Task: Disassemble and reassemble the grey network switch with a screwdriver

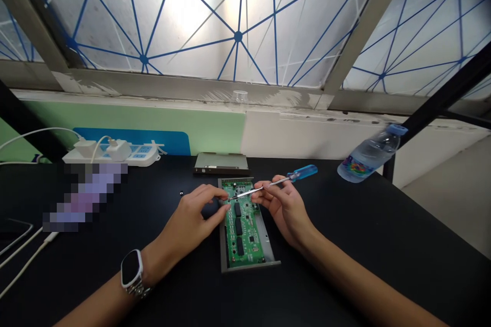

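Observation:
A green circuit board [251, 235] lies in a grey metal tray [251, 267] on the black table. My right hand [284, 205] holds a screwdriver [303, 172] with a clear blue handle by its metal shaft, the handle pointing up to the right. The shaft's tip reaches over the upper left of the board, close to my left fingertips. My left hand [203, 212] is at the board's left edge, thumb and forefinger curved toward each other near the tip; anything between them is too small to make out. A watch [131, 268] is on my left wrist.
Behind the board lies a flat grey metal piece [221, 163]. A small dark part [181, 193] sits left of it. A white power strip [143, 155] with plugs and cables stands at the back left. A water bottle [370, 156] is at the back right, near a black post.

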The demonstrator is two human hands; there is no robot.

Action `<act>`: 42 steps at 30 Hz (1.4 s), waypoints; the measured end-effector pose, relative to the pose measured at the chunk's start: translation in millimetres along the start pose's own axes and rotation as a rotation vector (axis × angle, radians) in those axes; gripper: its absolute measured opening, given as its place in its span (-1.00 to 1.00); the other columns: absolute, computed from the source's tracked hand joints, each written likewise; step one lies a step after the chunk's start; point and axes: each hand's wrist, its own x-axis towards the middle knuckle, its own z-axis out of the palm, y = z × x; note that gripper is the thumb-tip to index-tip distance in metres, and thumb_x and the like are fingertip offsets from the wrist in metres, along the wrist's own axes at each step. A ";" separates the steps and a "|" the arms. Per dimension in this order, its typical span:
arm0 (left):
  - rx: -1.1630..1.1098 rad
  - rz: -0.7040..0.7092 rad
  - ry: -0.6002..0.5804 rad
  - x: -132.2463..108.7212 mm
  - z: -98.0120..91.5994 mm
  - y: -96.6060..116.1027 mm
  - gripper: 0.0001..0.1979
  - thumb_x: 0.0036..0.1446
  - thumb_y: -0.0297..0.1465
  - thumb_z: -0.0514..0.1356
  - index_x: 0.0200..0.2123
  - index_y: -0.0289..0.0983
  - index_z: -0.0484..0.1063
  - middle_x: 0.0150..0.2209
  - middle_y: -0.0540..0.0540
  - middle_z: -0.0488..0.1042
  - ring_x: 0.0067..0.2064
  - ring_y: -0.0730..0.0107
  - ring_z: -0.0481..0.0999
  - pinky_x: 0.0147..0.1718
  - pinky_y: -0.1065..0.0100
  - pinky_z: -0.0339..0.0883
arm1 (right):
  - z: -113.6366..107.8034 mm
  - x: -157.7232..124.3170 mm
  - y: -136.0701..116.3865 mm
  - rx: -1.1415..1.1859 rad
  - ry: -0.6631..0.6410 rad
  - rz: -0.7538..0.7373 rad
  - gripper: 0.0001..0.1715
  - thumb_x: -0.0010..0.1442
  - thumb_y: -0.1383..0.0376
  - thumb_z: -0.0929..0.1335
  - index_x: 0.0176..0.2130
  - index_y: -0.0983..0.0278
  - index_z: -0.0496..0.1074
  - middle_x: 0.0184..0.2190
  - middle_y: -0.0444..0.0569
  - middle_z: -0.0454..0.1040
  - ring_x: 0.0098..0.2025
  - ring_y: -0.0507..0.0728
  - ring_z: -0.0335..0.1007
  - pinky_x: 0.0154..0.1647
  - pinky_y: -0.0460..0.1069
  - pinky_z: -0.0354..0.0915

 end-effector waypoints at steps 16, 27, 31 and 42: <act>-0.105 -0.015 0.050 2.3 6.2 3.0 -0.95 0.28 -0.44 0.26 -0.24 -0.22 0.55 -0.33 0.00 0.59 -0.32 0.39 0.57 -0.32 0.39 0.42 | 1.7 -3.7 2.5 0.013 0.000 0.024 -0.44 0.03 0.29 0.59 -0.22 0.15 0.18 -0.36 -0.07 0.65 -0.38 0.14 0.61 -0.21 0.07 0.51; -0.110 0.009 0.109 0.4 5.6 0.1 -0.94 0.27 -0.47 0.29 -0.19 -0.24 0.55 -0.28 -0.01 0.60 -0.29 0.42 0.58 -0.26 0.40 0.45 | 2.8 -5.4 4.0 0.022 -0.009 0.023 -0.44 0.03 0.29 0.60 -0.23 0.16 0.20 -0.32 -0.07 0.66 -0.34 0.15 0.64 -0.17 0.08 0.52; -0.101 0.024 0.121 3.3 1.0 0.3 -0.92 0.24 -0.46 0.29 -0.18 -0.26 0.52 -0.27 -0.03 0.59 -0.28 0.41 0.57 -0.25 0.38 0.46 | -0.2 -3.5 3.3 0.036 0.007 0.024 -0.45 0.03 0.30 0.59 -0.23 0.16 0.20 -0.32 -0.07 0.66 -0.34 0.15 0.64 -0.18 0.07 0.52; -0.123 0.036 -0.007 2.5 -0.3 -5.0 -0.92 0.32 -0.48 0.21 -0.20 -0.23 0.52 -0.28 -0.01 0.59 -0.29 0.42 0.58 -0.27 0.41 0.45 | 1.3 -4.6 7.2 0.018 -0.015 0.048 -0.45 0.05 0.29 0.59 -0.23 0.16 0.19 -0.31 -0.04 0.66 -0.33 0.15 0.64 -0.17 0.08 0.54</act>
